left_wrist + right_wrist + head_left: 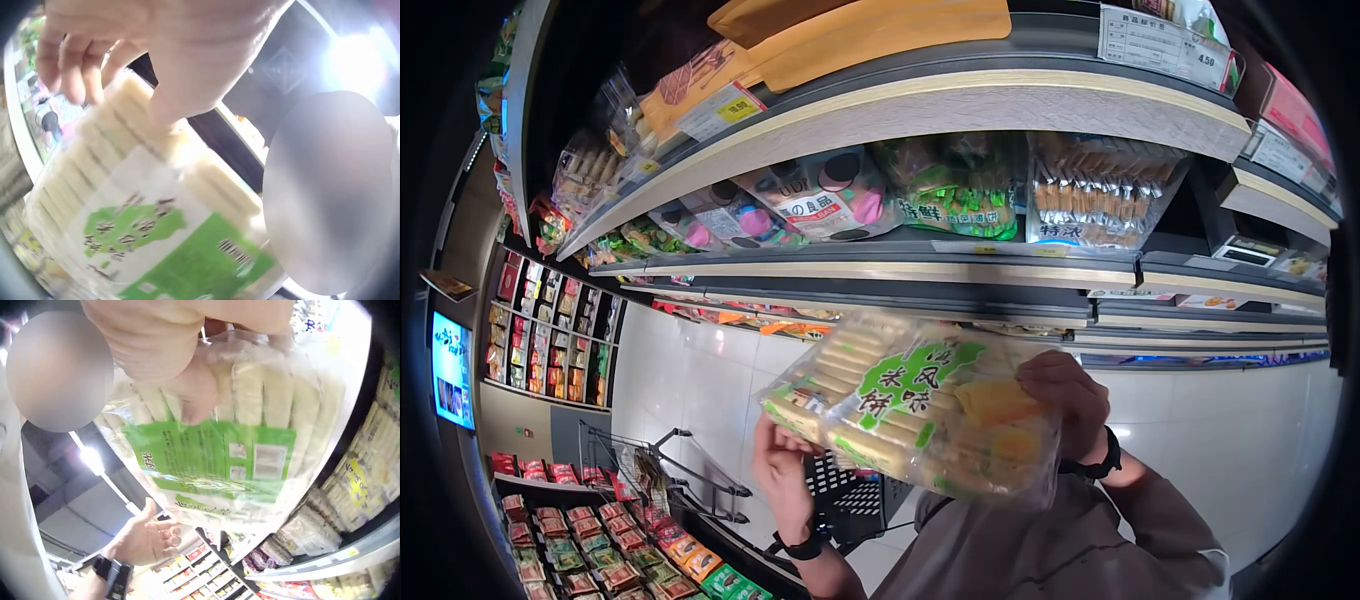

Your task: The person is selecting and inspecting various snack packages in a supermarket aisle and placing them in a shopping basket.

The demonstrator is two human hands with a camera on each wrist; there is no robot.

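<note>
A clear plastic package of pale rice crackers (900,405) with a green printed label is held up in the head view, tilted. My right hand (1068,400) grips its right end; in the right wrist view the thumb of this hand (181,347) presses on the wrapper, with the other fingers partly hidden. Below the package's left corner is my left hand (785,470), fingers raised near the edge. The right wrist view shows that left hand (147,540) with its fingers loosely spread. Whether it touches the wrapper is unclear.
Shelves (920,105) of bagged snacks run across above the package. A shopping cart (665,470) stands at lower left, near a display of small packets (590,540). A lit screen (452,370) is at far left, beside a packed wall rack (550,330).
</note>
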